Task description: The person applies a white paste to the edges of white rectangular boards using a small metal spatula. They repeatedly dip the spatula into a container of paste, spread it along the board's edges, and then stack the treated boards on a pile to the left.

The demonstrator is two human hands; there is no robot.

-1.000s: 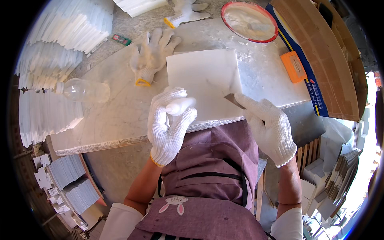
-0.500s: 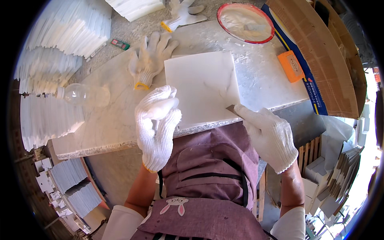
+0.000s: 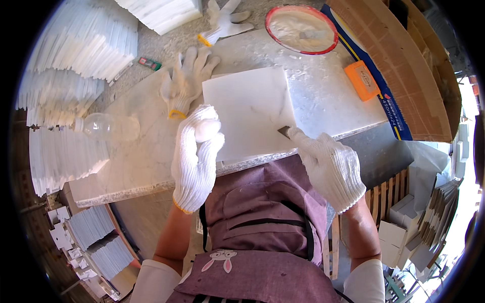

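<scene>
A white square tile (image 3: 247,111) with faint grey veining lies near the front edge of the stone slab table (image 3: 126,171). My right hand (image 3: 331,166), in a white knit glove, is closed round a small scraper (image 3: 284,132); only its dark, angled blade shows past my fingertips, over the tile's right part. Beside the tile's left edge is my left hand (image 3: 194,156), gloved too, its fingers curled toward the thumb. Whether something sits inside them I cannot make out.
Spare gloves (image 3: 188,81) lie behind the tile's left corner. A red-rimmed bowl of white powder (image 3: 301,31) stands at the back. An orange box (image 3: 361,81) sits by a large cardboard box (image 3: 399,65). Left are a clear bottle (image 3: 111,127) and stacked white tiles (image 3: 83,40).
My right hand has moved left with the scraper, bringing its blade farther over the tile. My left hand's fingers have drawn closer together. The view has shifted slightly.
</scene>
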